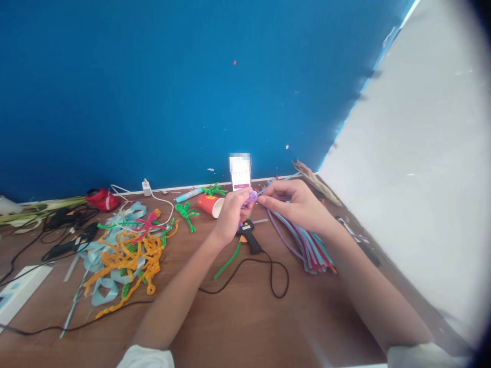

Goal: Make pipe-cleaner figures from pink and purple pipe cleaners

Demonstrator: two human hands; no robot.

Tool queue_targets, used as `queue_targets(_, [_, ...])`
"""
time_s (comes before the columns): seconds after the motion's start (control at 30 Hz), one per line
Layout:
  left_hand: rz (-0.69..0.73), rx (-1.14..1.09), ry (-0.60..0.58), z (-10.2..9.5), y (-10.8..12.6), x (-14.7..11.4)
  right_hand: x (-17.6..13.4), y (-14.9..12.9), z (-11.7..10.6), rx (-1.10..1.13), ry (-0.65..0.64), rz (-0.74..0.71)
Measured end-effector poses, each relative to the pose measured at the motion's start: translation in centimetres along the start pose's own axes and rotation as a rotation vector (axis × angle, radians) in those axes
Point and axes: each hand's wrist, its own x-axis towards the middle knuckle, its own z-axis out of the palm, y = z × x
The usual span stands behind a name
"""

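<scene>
In the middle of the head view, my left hand (232,210) is closed around a small purple coil of fuzzy pipe cleaner (251,197). My right hand (297,203) meets it from the right, thumb and forefinger pinched together at the coil's edge. A thin strand seems to run between the fingertips, too small to make out fully. Below my hands lies a black glue gun (251,241) on the brown table (253,327). A bundle of purple, blue and red pipe cleaners (312,253) lies under my right forearm.
A phone (241,176) leans at the blue wall. Nearby are a red paper cup (209,205) and green pipe-cleaner figures (186,214). Orange pipe cleaners (134,255) and light-blue ribbon (105,294) tangle at left, near a white power strip (26,289). A black cord (238,263) crosses the table.
</scene>
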Motion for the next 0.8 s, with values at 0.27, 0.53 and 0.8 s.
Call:
queue_targets(0.27, [0.099,0.283,-0.09,-0.5,0.3,-0.3,0.6,1.9,-1.3,0.043,-0.034,-0.003])
queue_targets(0.53, [0.153,1.169,-0.298,-1.2,2.3,-0.7,0.9,2.9,-1.9,-0.004,-0.054,0.037])
queue_targets(0.8, [0.166,1.414,-0.275,-0.8,1.5,-0.5,0.7,1.6,-0.8,-0.087,-0.01,0.006])
